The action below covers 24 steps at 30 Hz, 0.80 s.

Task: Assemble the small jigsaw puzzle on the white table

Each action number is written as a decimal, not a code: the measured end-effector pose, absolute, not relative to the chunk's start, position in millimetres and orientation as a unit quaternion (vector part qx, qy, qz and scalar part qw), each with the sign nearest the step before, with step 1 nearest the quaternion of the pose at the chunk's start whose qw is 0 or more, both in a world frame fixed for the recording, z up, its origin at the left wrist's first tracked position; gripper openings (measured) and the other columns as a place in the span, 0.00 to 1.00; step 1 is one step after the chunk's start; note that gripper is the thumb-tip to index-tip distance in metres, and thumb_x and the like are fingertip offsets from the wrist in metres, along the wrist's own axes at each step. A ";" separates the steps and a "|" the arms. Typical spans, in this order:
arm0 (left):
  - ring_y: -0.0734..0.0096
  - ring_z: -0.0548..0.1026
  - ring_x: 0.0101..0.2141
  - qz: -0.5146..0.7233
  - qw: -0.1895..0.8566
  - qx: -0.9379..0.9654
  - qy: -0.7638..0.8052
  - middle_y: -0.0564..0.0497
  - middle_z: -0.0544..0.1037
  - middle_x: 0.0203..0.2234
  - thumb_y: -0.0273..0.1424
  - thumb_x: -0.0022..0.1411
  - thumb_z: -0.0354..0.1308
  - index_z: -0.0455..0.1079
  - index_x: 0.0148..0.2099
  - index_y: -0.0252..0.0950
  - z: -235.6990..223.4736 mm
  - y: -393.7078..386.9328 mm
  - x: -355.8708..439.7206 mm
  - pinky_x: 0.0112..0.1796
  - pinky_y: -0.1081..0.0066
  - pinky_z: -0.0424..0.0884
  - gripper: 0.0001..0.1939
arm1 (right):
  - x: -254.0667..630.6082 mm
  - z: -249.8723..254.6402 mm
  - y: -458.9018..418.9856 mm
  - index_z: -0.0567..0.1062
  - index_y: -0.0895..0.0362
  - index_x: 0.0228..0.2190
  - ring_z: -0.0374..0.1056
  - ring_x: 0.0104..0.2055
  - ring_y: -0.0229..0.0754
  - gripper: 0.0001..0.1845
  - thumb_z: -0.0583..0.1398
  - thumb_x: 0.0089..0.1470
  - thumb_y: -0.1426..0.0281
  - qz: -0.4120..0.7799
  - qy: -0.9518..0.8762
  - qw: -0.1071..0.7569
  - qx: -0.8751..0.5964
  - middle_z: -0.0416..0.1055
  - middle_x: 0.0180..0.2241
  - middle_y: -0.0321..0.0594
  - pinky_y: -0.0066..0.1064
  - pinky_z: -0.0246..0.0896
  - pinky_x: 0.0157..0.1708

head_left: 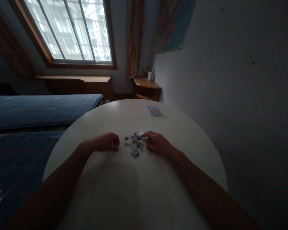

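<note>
From where I steer, the work is at the middle of the round white bench point(100, 115), where a loose heap of small coloured pieces point(136, 145) lies between my two hands; they look like jigsaw pieces, though they are too small for me to be sure. Judging by the right hand point(158, 144) at the heap's right edge, I take the step to be picking through it. I'd keep the touch light: slide one piece out sideways to bare surface before pinching it by its edges, since pressing down could scatter the others or trap one beneath. A little more spread would help too, as the middle overlaps and hides shapes.

My right forearm comes in from the lower right, palm low, index finger reaching to the heap and thumb tucked beneath; I cannot tell whether those fingertips are pinched on a piece. My left hand point(107, 142) rests just left of the heap, apart from it, fingers curled with a gap to the thumb, and I see nothing in it. I'd use it as a gentle fence on that side. A small picture card point(154, 110) lies beyond the heap, well clear of both hands
</note>
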<state>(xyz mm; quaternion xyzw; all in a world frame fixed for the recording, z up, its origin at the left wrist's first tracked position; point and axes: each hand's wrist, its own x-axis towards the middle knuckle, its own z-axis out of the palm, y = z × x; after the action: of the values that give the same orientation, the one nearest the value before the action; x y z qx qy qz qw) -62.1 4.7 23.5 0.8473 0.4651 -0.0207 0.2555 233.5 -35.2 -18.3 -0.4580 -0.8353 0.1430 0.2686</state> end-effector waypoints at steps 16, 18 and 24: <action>0.64 0.75 0.37 0.116 0.175 0.895 0.394 0.47 0.75 0.40 0.39 0.63 0.56 0.74 0.43 0.38 -5.3 -0.5 -19.3 0.40 0.68 0.68 0.13 | 219.0 -9.1 -41.1 0.77 0.61 0.48 0.70 0.40 0.41 0.18 0.59 0.56 0.78 0.118 -0.831 0.254 -0.480 0.76 0.41 0.48 0.32 0.63 0.45; 0.64 0.74 0.37 0.121 0.175 0.897 0.387 0.47 0.75 0.38 0.37 0.63 0.56 0.74 0.41 0.38 -6.5 -0.4 -17.2 0.40 0.68 0.68 0.10 | 220.0 -8.8 -40.6 0.77 0.61 0.48 0.69 0.40 0.42 0.18 0.59 0.55 0.78 0.117 -0.831 0.246 -0.485 0.76 0.39 0.47 0.34 0.63 0.45; 0.65 0.74 0.34 0.128 0.175 0.891 0.400 0.49 0.77 0.33 0.34 0.62 0.56 0.73 0.40 0.38 -6.7 1.0 -14.8 0.36 0.70 0.67 0.08 | 228.2 -11.7 -37.1 0.75 0.59 0.50 0.69 0.37 0.40 0.25 0.60 0.48 0.81 0.144 -0.836 0.239 -0.473 0.76 0.38 0.42 0.32 0.63 0.42</action>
<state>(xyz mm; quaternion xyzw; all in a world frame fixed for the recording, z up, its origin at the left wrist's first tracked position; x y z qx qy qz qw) -14.8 1.0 -6.7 0.8906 0.4000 0.1275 0.1750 228.2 -37.1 -11.7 -0.4728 -0.8357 0.1437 0.2395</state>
